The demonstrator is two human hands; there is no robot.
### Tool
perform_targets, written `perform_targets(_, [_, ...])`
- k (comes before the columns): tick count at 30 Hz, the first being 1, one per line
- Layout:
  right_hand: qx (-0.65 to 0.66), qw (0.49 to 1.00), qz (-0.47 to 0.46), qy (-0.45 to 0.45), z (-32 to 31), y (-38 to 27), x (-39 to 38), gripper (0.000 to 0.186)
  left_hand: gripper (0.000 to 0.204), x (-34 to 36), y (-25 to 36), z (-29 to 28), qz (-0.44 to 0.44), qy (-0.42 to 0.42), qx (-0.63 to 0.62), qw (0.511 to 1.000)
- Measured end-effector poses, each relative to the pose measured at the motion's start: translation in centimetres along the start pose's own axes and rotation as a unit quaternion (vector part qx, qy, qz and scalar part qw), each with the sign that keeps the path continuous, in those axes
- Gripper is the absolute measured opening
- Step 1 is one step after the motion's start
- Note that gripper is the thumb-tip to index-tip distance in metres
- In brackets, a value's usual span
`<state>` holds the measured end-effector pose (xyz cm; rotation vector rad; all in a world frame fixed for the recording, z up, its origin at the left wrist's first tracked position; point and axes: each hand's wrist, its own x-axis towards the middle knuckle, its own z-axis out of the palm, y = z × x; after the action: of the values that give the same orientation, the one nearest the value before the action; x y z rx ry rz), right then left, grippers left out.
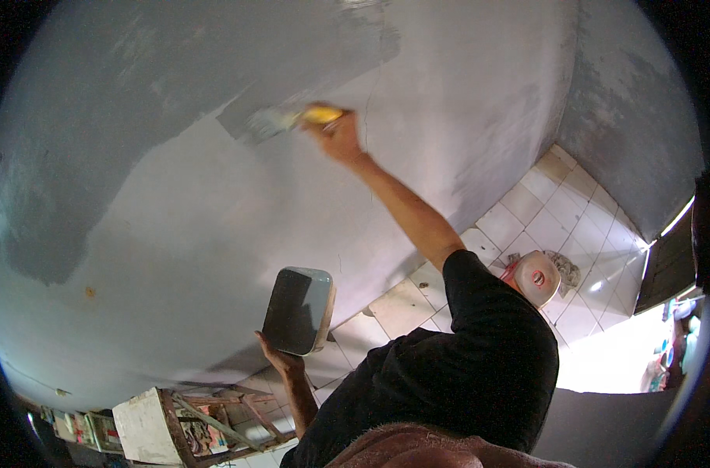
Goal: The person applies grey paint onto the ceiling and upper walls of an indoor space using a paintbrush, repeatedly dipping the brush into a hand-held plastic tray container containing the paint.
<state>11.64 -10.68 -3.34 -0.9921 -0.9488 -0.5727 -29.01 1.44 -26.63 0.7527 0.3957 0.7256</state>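
My right hand [341,139] is wrapped round the yellow handle of a paintbrush [321,115], arm stretched up to the wall. The bristles are smeared by motion and appear to be against the wall, beside a darker grey patch. Low in front of me, my left hand [281,359] holds a rectangular tub [329,300] by its lower end, tilted so its grey paint [294,312] shows. Dark grey paint [74,156] covers the wall's upper left in an uneven band. Paler grey wall [214,218] lies below and to the right, with a thin crack near my right wrist.
White floor tiles [401,304] run along the wall's foot. A pale round container with red on it [538,278] stands at right, beside a crumpled grey cloth [565,271]. At lower left is a worn wooden frame [253,413] with a white panel [146,429]. A bright doorway [612,355] opens at right.
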Motion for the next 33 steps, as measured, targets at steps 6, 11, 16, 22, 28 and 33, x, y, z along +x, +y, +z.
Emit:
perform_targets(6, [-0.222,0.948,-0.020,0.226,-14.6,2.7,3.5,0.007,0.067,-0.8,0.1,0.6,0.027,0.009,0.031,0.999])
perform_targets(11, [-0.356,0.907,-0.073,0.215,-10.4,2.4,1.8,0.016,0.068,-0.3,-0.1,-0.4,0.020,0.007,0.020,1.000])
perform_targets(16, [-0.243,0.951,-0.191,0.027,3.0,-0.6,-3.8,0.023,0.069,-0.2,0.7,0.3,0.013,0.001,0.045,0.999])
perform_targets(22, [-0.036,0.998,-0.010,-0.056,0.6,-1.7,-2.9,0.017,0.070,-1.1,1.0,1.0,0.015,0.032,0.053,0.998])
perform_targets(28, [-0.165,0.976,0.032,0.140,-16.5,3.8,2.6,0.011,0.070,-1.0,0.7,1.5,0.014,0.006,0.061,0.998])
perform_targets(33, [-0.273,0.914,-0.031,0.298,-19.1,3.6,2.8,0.014,0.071,-0.9,-0.3,0.8,0.014,0.009,0.046,0.999])
